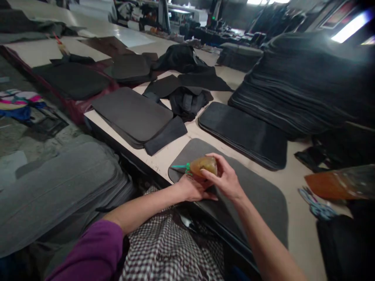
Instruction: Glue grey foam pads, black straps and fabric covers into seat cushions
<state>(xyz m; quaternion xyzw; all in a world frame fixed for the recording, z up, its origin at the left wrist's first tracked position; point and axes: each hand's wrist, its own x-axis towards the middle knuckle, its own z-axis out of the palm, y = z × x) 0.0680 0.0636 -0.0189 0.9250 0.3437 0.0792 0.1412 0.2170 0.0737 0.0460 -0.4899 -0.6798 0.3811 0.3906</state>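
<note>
My right hand (225, 177) is wrapped round a squeeze bottle (197, 165) of yellowish-brown liquid, with the thumb on its near side. The bottle lies nearly level, and its thin green nozzle (179, 166) points left over a corner of a dark grey rounded panel (258, 195). Just below the bottle, my left hand (197, 189) rests on the panel near its front edge, fingers stretched to the right. The bottle and right hand partly hide the left fingers.
Stacked black panels (243, 132) lie behind the work, and a tall dark pile (304, 78) rises at right. Grey panels (134, 113) lie at left. Scissors (320, 207) and an orange-filled bottle (336, 183) are at right. A grey stack (58, 191) stands beside the table.
</note>
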